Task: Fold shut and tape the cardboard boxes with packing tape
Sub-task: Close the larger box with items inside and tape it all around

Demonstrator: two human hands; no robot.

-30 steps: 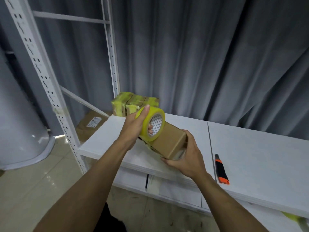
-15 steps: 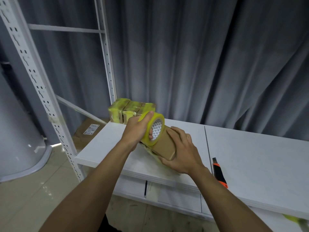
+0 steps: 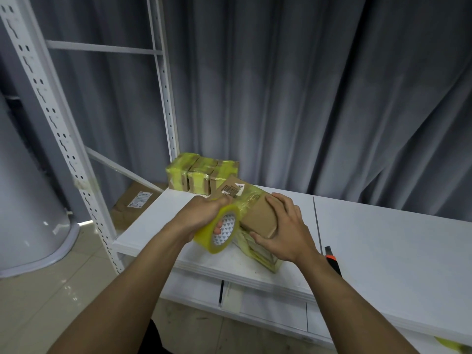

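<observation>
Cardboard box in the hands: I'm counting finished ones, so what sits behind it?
A cluster of yellow-taped boxes stands behind the cardboard box, before the grey curtain. The box hides their lower right part, so the count is unclear.

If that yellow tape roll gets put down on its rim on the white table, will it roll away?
Probably: the tape roll is a round ring and the table looks smooth, so flat on its side seems safer. It seems stiff and light: the left hand carries it with fingers through the core.

utility knife [image 3: 332, 258] on white table [image 3: 383, 238] | grey curtain [image 3: 306, 98] behind | shelf upright [image 3: 51, 118] left
</observation>
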